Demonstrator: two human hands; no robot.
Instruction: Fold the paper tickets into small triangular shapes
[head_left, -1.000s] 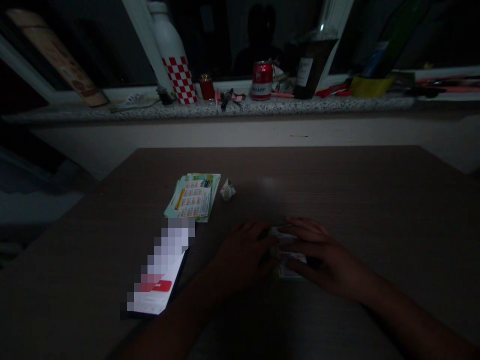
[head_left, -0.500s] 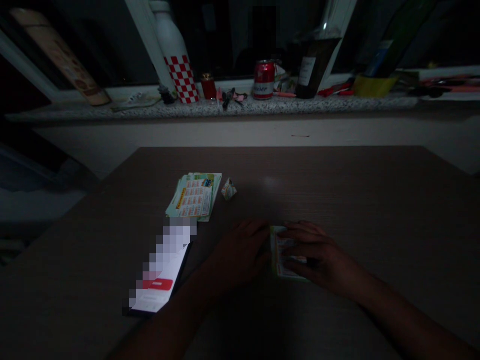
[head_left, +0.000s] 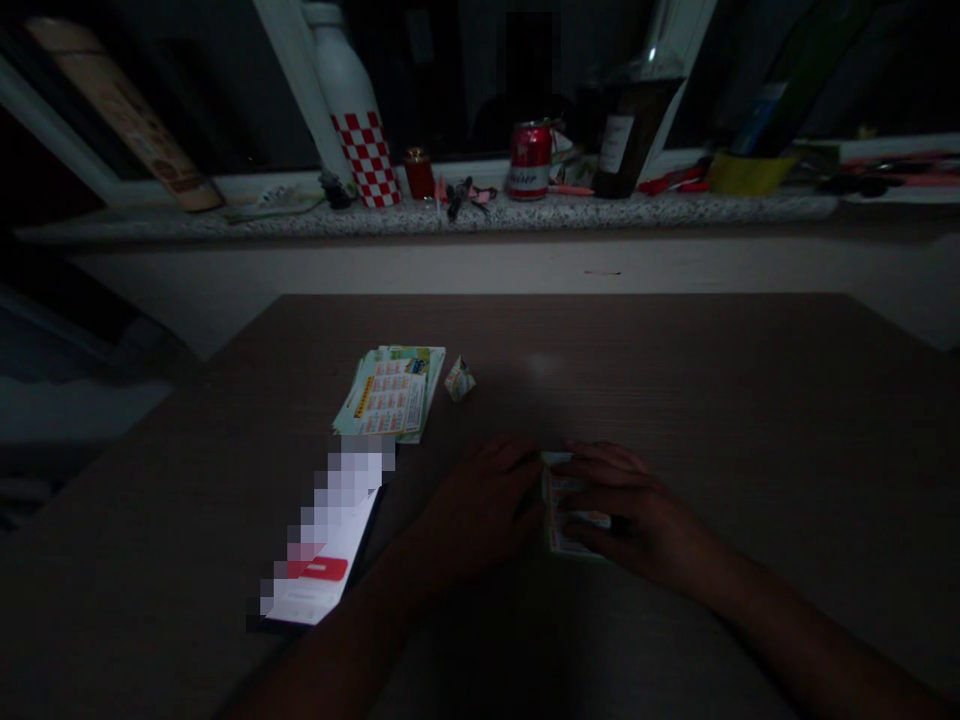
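Observation:
A small printed paper sheet [head_left: 556,540] with a green edge lies on the table under my right hand. My right hand [head_left: 637,510] rests on it with fingers spread and stretched to the left, hiding most of its right half. At the sheet's left edge is my left hand [head_left: 484,505], palm down, its thumb apart from the fingers. Its fingertips are dark, and I cannot tell whether they touch the paper. A small folded paper piece [head_left: 460,380] stands farther back, beside a stack of printed sheets [head_left: 390,395].
A lit phone [head_left: 322,570] lies left of my left forearm on the wooden table [head_left: 675,360]. Behind it, the stone windowsill [head_left: 300,222] holds a checkered bottle [head_left: 364,150], a red can [head_left: 529,160], a dark bottle [head_left: 626,150], a yellow container [head_left: 750,173] and small clutter.
My right hand's fingers have shifted very slightly left over the sheet. The view has moved a touch. The left hand, stack and folded paper stay where they were.

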